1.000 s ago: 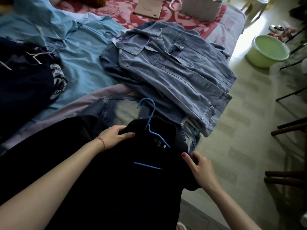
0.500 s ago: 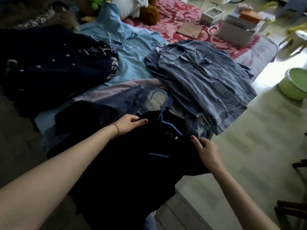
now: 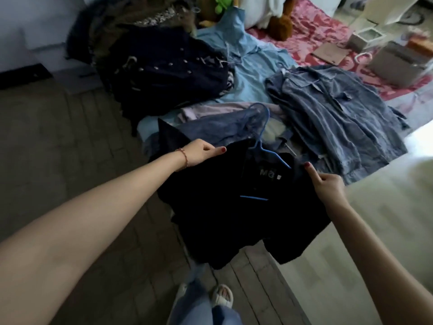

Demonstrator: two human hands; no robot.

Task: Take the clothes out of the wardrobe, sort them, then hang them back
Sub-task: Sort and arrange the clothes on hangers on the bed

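Observation:
A black garment (image 3: 234, 207) on a blue hanger (image 3: 261, 137) lies at the near corner of the bed and hangs over its edge. My left hand (image 3: 201, 152) grips its left shoulder, thumb on top. My right hand (image 3: 326, 184) pinches the right shoulder with a finger pointing up. Under it lie blue jeans (image 3: 210, 130). A denim jacket (image 3: 332, 113) is spread to the right, a light blue garment (image 3: 248, 66) behind, and a dark coat with metal buttons (image 3: 168, 73) at the left.
The bed has a red patterned cover (image 3: 316, 31) with boxes (image 3: 398, 64) and a brown plush toy (image 3: 280, 24) at the back. Wood-look floor (image 3: 70, 160) lies to the left and below. My slippered feet (image 3: 221, 296) stand close to the bed corner.
The view has swung left and back, showing more of the dark coat pile and floor. Both hands keep hold of the black garment's shoulders and have drawn it slightly towards me.

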